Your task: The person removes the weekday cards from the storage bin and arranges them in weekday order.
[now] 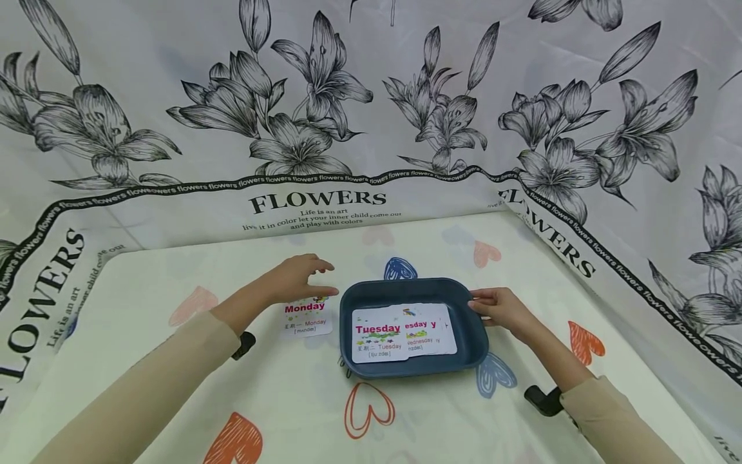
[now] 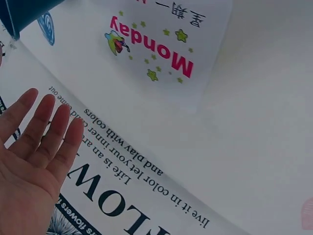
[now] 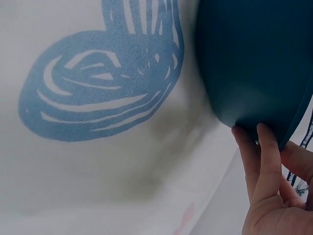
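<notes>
A dark blue tray [image 1: 414, 371] sits in the middle of the table in the head view, with flashcards lying overlapped in it. The top one, a Tuesday card [image 1: 379, 351], partly covers the others, and "esday" shows on one beneath. My right hand [image 1: 504, 312] pinches the tray's right end, fingertips against its outer wall and thumb at the rim in the right wrist view. On the tablecloth left of the tray lies a Monday card [image 1: 307, 322]. Just over its top edge, my left hand [image 1: 298, 278] holds nothing, its fingers extended and thumb apart.
The white tablecloth [image 1: 301, 406] carries printed hearts. A curtain [image 1: 324, 219] with flower drawings and lettering hangs behind the table and along both sides. Dark bands with camera mounts show at both wrists, beside beige sleeves [image 1: 156, 380].
</notes>
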Demonstrator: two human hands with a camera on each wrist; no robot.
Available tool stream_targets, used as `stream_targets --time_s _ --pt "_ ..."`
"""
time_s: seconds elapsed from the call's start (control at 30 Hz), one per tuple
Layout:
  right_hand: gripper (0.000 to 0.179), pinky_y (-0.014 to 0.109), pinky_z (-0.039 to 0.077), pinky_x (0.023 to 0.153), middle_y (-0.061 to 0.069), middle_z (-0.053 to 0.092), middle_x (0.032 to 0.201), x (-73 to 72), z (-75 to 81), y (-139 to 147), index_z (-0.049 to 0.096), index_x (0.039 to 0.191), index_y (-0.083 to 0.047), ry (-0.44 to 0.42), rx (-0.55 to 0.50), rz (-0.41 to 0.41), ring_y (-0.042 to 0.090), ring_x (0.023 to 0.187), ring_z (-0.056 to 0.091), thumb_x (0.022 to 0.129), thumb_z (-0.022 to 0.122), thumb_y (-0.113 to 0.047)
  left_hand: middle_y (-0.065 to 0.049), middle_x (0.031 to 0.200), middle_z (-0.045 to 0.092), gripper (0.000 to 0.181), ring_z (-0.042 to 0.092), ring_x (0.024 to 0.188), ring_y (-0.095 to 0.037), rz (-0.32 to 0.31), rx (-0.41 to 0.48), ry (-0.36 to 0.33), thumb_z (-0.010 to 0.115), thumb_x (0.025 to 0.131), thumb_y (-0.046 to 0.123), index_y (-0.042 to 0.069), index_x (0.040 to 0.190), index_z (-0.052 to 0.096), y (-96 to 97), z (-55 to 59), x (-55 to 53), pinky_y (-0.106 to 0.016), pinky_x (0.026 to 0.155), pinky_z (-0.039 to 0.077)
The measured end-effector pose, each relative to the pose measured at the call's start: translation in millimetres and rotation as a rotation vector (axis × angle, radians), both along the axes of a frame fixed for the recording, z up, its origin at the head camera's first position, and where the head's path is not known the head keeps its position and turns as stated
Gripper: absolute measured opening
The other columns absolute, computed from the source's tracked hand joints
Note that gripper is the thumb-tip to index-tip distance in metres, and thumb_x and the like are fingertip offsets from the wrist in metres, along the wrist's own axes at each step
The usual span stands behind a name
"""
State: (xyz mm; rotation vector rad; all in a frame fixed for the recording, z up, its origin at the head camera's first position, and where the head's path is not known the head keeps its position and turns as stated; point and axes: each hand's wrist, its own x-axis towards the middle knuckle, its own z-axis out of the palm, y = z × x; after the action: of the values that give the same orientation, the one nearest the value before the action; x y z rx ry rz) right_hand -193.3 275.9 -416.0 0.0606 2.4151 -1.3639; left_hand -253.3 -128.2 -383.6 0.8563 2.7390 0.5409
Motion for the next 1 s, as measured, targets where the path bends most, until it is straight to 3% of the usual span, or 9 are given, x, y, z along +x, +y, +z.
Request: stream_targets --time_s 0.3,0.57,1.0 --pt "0.045 0.034 0.054 0.075 0.028 0.058 0.116 1.8 0.0 -0.1 0.044 0.127 0.015 0.003 0.000 -0.009 0.027 0.096 0.064 0.092 0.055 -0.012 -0.005 0.110 0.062 0.045 0.057 0.100 -0.019 -0.068 0.061 0.018 0.063 0.084 0.044 0.016 0.118 0.061 33.0 7.1 8.8 -0.034 0.082 0.049" --pt "0.044 0.034 0.054 0.075 0.028 0.057 0.117 0.9 -0.2 -1.2 0.044 0.127 0.014 0.012 0.000 -0.002 0.028 0.098 0.064 0.093 0.055 -0.012 -0.004 0.109 0.062 0.049 0.058 0.101 -0.020 -0.158 0.040 0.030 0.062 0.084 0.046 0.013 0.119 0.062 65.4 14.4 15.5 -0.036 0.086 0.047" --pt "0.046 0.034 0.054 0.074 0.027 0.058 0.116 0.2 0.2 0.4 0.044 0.127 0.014 0.011 0.006 -0.005 0.024 0.096 0.064 0.092 0.055 -0.013 -0.002 0.107 0.064 0.047 0.058 0.100 -0.016 -0.216 -0.003 0.022 0.065 0.083 0.045 0.013 0.117 0.063 96.5 9.5 15.0 -0.033 0.089 0.046"
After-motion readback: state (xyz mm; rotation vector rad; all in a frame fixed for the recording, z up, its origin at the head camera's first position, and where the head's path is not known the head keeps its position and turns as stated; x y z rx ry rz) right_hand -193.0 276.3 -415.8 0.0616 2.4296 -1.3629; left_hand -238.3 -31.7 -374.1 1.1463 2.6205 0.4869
